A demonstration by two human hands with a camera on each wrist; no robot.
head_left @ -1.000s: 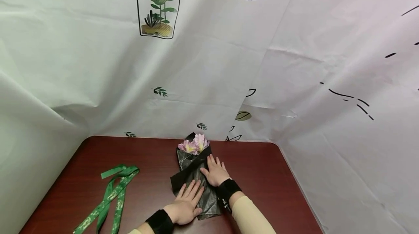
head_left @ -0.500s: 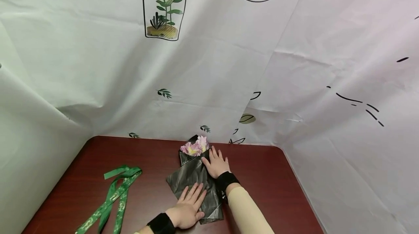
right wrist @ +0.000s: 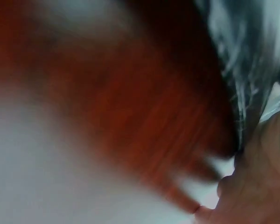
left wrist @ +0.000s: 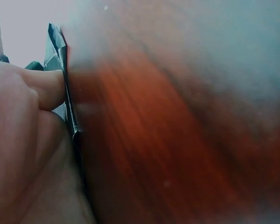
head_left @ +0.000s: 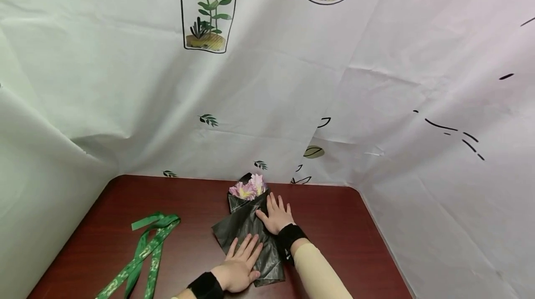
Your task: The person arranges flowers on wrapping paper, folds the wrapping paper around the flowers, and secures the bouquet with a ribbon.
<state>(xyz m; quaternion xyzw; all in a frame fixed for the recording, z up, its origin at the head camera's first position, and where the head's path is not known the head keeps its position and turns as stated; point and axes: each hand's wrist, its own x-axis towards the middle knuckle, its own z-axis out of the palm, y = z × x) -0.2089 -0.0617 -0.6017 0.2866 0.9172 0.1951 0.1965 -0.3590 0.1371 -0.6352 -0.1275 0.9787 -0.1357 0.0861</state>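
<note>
A bunch of pink flowers [head_left: 249,188] pokes out of the top of black wrapping paper [head_left: 240,224], which lies on the table in the head view. My left hand [head_left: 237,266] rests flat on the lower part of the paper, fingers straight and spread. Farther up, my right hand [head_left: 277,215] presses along the paper's right edge, just below the blossoms, its fingers extended. A flap of the paper sticks out to the left above my left fingers. The left wrist view shows the left hand [left wrist: 23,135] against the paper's thin edge [left wrist: 70,102]. The flower stems are hidden inside the wrapping.
A green patterned ribbon [head_left: 144,248] lies loosely folded on the left of the red-brown table [head_left: 342,234]. White printed fabric [head_left: 267,90] hangs right behind the table's back edge and along both sides.
The dark folded band across the wrapping has opened out into a flat flap to the left. My right hand slid up the edge, then back down a little. The left hand stays on the paper.
</note>
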